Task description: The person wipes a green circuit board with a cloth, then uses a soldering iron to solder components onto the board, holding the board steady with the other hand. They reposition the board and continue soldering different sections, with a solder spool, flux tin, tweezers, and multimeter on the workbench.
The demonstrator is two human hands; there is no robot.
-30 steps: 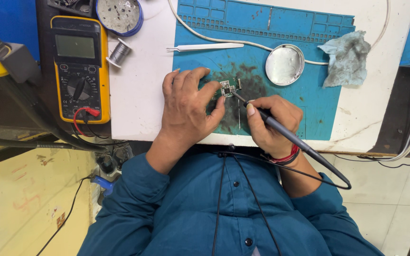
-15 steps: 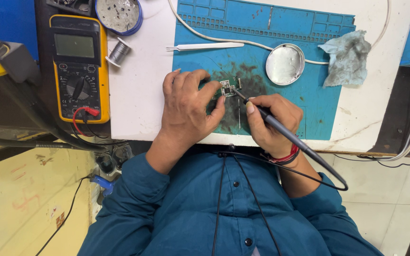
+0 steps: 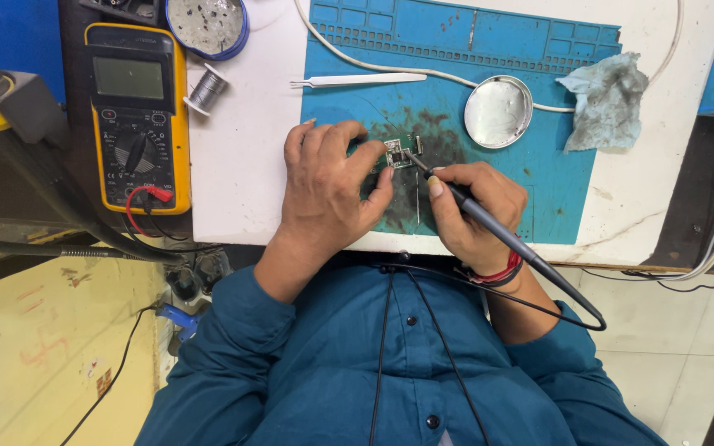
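A small circuit board on the blue mat is pinned flat under the spread left hand, while a soldering iron is gripped pen-fashion in the closed right hand, tip best kept steady on one joint.

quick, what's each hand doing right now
Left hand: fingers spread, pressing down on the small circuit board, not gripping it.
Right hand: closed around the soldering iron, tip at the board.
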